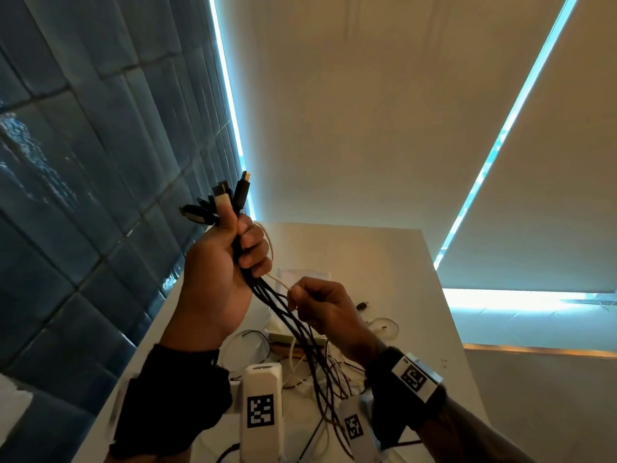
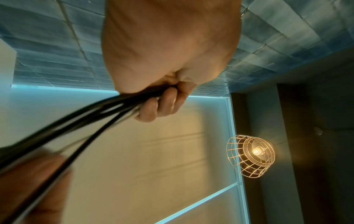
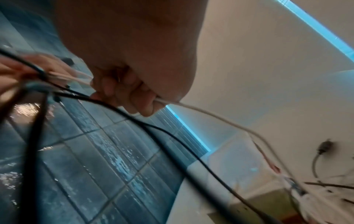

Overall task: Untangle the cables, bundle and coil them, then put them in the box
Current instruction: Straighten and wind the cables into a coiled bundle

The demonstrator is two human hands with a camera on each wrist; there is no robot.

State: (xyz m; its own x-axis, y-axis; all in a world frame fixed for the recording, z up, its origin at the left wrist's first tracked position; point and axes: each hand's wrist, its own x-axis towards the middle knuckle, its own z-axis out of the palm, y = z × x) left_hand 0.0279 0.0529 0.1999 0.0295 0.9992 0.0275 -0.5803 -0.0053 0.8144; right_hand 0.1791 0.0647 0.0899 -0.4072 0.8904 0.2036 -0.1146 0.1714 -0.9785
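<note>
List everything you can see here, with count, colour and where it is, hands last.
black cables: several, black, bunched in left grip, plugs up
white cable: one, white, running between both hands
loose cables: a tangle, black and white, on table
table: one, white, below hands
tiled wall: blue, at left
lamp: one, wire cage, lit, left wrist view
wrist cameras: two, white, tagged
left hand: raised, holds black cables
right hand: pinches white cable

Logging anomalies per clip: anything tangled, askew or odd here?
Yes. Loose cables lie tangled on the white table. The left hand grips a black bundle; the right hand pinches one white cable.
</note>
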